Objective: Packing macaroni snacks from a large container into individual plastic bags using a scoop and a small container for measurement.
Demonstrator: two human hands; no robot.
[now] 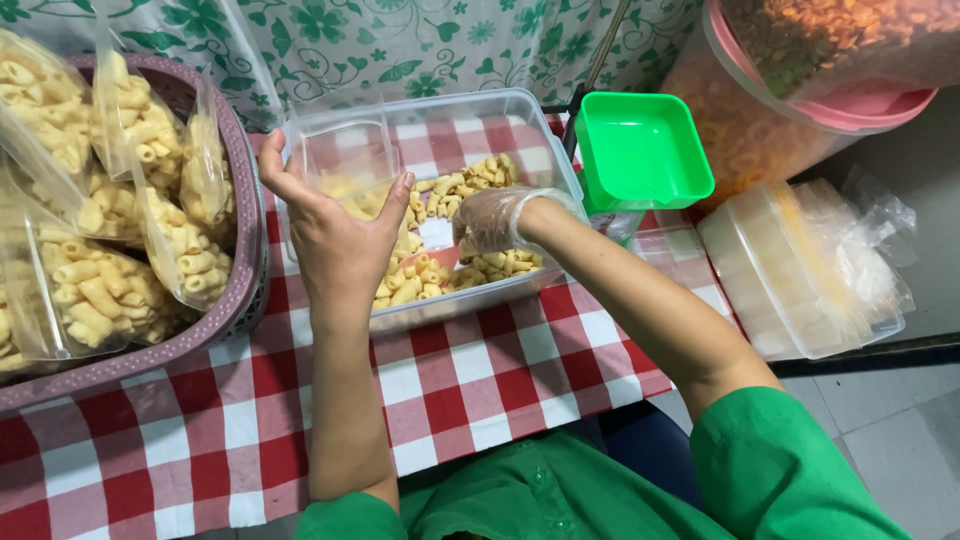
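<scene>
Nearest the camera, two bare forearms in green sleeves reach out over the desk (200, 420), which is covered by a red-and-white checked cloth. The left hand (335, 235) holds an open clear plastic bag (345, 165) upright over the clear plastic tub (530, 140); the fingers close on the bag's near edge, though the exact pinch is hidden behind the palm. The bag is thin, limp and slippery, so it would probably fold shut unless held at the rim with the mouth kept spread. A few pale yellow pieces seem to lie in it already, but the glare on the film makes that hard to judge.

The right hand (495, 220), in a thin clear glove, is closed around a small pink scoop (435, 258) pushed into the tube-shaped snacks (470, 180) inside the tub. Most of the scoop is buried or covered by the glove. The snacks look light, dry and brittle, likely to crush under a hard squeeze, so scooping suits them better than grabbing.

To the left, a mauve basket (245, 250) holds filled bags, cut off by the frame edge. Beyond the tub stands a green square tray (640, 150); what it rests on is mostly hidden. Farther right, a stack of clear lidded boxes (800, 270) sits in wrinkled plastic, and large snack containers (800, 60) are cropped at the top.
</scene>
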